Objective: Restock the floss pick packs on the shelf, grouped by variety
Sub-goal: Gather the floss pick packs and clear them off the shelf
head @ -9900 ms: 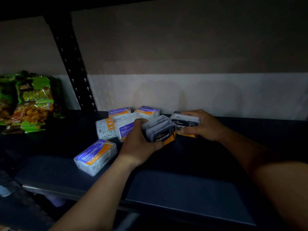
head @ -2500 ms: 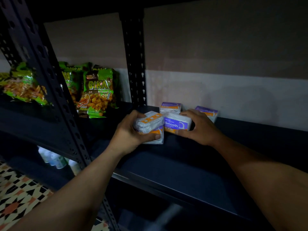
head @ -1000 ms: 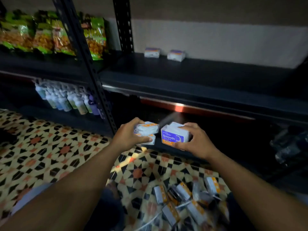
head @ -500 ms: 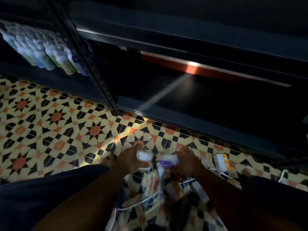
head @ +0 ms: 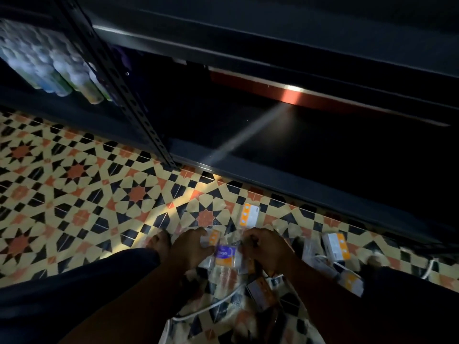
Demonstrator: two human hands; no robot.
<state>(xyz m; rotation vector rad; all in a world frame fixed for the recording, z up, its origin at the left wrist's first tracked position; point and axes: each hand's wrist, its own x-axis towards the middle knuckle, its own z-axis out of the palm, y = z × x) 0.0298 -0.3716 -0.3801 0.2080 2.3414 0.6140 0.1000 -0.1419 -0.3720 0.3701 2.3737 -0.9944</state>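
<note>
**A:** Head view first: where do the hands sit relative to the perforated shelf post (head: 119,95)?

**B:** Both are down at the tiled floor (head: 74,194), nearer the camera than the post's foot and a little to its right. The left hand (head: 191,247) curls round a white-and-orange pack (head: 213,237). The right hand (head: 267,247) appears to pinch the right edge of a purple-and-orange Smooth pack (head: 224,255). The hands are close together with that pack between them, and blur softens the fingers.

**A:** And the other stock?

**B:** Loose packs (head: 336,245) lie scattered on the floor farther right of the post. More lie on a clear plastic bag (head: 224,279), closer to the camera than the post's foot. Left of the post, bottles (head: 49,70) line a low shelf. Right of it, the bottom shelf board (head: 298,150) is dark, and no pack shows on it.

**A:** Which step is this?

**B:** I judge it to be working the floor supply and picking out packs by variety.

**A:** What does the next move call for?

**B:** Probably a firm grip on both packs, then a lift clear of the bag. After that, each pack needs to go beside its own kind on the shelf right of the post.
</note>
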